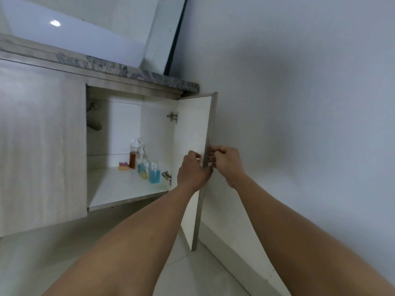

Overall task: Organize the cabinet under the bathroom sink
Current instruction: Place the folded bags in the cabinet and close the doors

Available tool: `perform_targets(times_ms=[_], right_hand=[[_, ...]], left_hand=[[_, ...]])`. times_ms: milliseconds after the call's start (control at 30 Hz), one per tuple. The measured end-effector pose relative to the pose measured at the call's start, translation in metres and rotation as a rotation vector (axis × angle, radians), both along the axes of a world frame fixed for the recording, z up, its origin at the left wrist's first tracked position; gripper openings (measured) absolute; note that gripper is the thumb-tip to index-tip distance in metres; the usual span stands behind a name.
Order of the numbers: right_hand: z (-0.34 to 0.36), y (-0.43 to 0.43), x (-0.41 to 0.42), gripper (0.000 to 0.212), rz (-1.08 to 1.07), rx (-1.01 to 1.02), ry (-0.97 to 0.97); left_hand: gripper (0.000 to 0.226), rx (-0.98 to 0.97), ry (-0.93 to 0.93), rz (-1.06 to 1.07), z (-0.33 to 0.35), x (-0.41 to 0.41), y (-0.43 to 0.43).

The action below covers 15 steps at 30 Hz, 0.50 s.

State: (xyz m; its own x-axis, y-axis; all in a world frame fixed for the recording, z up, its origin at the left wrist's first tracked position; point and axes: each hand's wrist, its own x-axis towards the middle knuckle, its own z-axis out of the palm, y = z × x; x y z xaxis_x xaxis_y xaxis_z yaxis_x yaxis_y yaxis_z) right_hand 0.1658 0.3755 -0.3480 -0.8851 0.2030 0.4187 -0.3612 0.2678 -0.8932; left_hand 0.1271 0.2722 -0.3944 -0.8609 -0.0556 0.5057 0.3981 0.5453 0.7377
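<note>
While left hand (193,169) and right hand (226,165) grip door (192,124) edge | bottles (147,167) left of door | best swung slowly, evenly

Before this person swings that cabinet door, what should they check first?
1. Left hand grips the door edge: ok.
2. Right hand grips the same edge: ok.
3. Fingers clear of the closing edge: not ok, they wrap round it.
4. Bottles stand well inside the shelf: ok.
5. Lower hinge clear of the nearest blue bottle: cannot tell.
</note>
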Motion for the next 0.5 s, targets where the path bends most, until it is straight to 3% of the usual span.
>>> perform_targets(times_ms=[167, 267, 400, 500], right_hand=[[0.002, -0.083, 0.001, 0.036, 0.176, 0.160, 0.006], [-0.002, -0.139, -0.001, 0.038, 0.249, 0.367, 0.101], [-0.016, -0.204, -0.042, 0.051, 0.262, 0.561, 0.255], [-0.035, -0.242, -0.098, 0.058, 0.204, 0.670, 0.378]], left_hand=[[0.025, 0.029, 0.049, 0.093, 0.003, 0.015, -0.090], [0.014, 0.010, 0.077, 0.177, 0.002, 0.016, -0.148], [0.018, 0.105, 0.083, 0.277, -0.005, -0.003, -0.215], [0.033, 0.189, 0.103, 0.262, -0.011, -0.032, -0.260]])
